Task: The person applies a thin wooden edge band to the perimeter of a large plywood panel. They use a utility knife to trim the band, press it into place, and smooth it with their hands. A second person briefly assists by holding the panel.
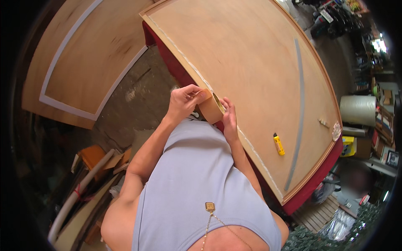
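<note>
A roll of brown tape (210, 111) is between my hands, at the near edge of a large framed wooden panel (251, 62). With bent fingers, my left hand (182, 102) pinches the tape's loose end at the left side of the roll. My right hand (229, 120) grips the roll from its right side, fingertips by the open core. A rough white strip (184, 55) runs along the panel's near edge. On the panel lie a yellow utility knife (279, 144) and a long grey metal ruler (300, 96), both apart from my hands.
Red cloth (298, 201) hangs under the panel. Another wooden board (83, 62) with a pale border stands at left. Wood offcuts and a long tube (83, 188) lean at lower left. At right are a large translucent wrap roll (358, 110), shelves and a motorcycle (328, 21).
</note>
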`<state>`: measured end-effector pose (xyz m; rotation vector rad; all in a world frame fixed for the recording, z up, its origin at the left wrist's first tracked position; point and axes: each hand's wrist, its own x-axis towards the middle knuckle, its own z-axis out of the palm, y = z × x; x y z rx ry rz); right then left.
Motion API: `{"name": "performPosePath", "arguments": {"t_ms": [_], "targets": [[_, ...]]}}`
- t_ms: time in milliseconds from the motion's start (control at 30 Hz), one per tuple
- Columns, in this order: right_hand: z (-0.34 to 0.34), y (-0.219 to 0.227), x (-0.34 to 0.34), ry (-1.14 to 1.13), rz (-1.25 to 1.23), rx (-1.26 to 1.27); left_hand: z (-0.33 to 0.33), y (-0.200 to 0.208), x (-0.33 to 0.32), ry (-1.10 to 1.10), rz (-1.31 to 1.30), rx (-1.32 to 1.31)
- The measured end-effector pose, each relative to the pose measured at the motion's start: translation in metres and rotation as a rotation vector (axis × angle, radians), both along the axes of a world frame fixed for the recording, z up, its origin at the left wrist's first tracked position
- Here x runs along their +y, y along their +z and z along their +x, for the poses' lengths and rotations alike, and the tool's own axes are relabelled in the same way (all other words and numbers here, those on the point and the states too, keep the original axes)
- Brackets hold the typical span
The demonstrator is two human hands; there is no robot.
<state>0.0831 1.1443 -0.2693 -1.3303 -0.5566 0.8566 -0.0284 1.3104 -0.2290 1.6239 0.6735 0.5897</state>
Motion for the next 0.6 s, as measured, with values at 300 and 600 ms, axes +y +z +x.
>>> {"name": "performPosePath", "arguments": {"t_ms": [300, 600], "targets": [[0.022, 0.012, 0.05, 0.391, -0.19, -0.721, -0.008, 0.002, 0.047, 0.18, 0.542, -0.016], [0.008, -0.051, 0.234, 0.417, -0.191, -0.149, 0.005, -0.076, 0.272, 0.405, 0.251, -0.003]]}}
